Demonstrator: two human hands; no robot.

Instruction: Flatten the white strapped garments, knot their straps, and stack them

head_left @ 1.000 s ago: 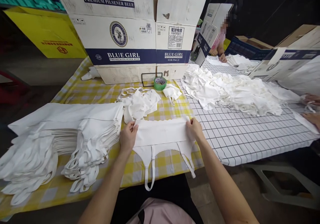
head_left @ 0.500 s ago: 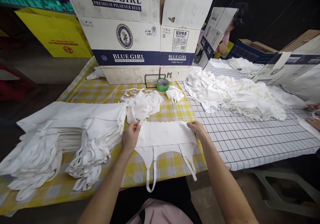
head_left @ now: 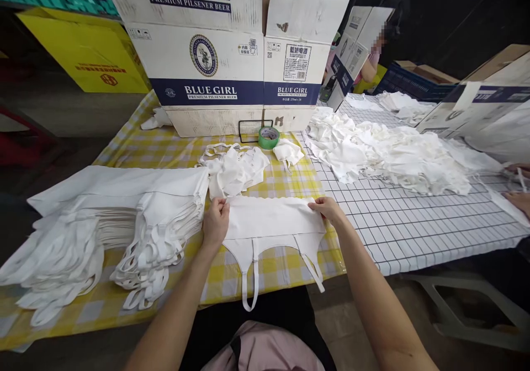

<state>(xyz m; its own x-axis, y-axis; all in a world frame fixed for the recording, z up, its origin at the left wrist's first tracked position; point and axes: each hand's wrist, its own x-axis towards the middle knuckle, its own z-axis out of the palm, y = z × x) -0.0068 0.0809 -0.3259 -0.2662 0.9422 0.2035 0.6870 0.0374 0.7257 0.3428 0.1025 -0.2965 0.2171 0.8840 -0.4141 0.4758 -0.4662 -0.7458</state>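
Note:
A white camisole top point(head_left: 271, 220) with thin straps lies flat before me, its band edge away from me and its straps hanging over the table's front edge. My left hand point(head_left: 216, 220) pinches the far left corner of the band. The far right corner is held between the thumb and fingers of my right hand point(head_left: 329, 210). Just left of my left hand rises a thick stack of white tops point(head_left: 124, 186), their straps draping toward the front. Beyond the held top sits a small crumpled heap of white tops point(head_left: 236, 169).
A tall beer carton point(head_left: 215, 92) stands at the back, with a roll of green tape point(head_left: 269, 138) and a small white piece point(head_left: 289, 152) before it. On the checked cloth at right lies a large pile of white garments point(head_left: 385, 153). Another person's hands point(head_left: 519, 194) work at the far right edge.
Both hands keep their hold on the top's corners, with hardly any movement. The whole view has shifted slightly. At the far right, the other person's hands have moved a little.

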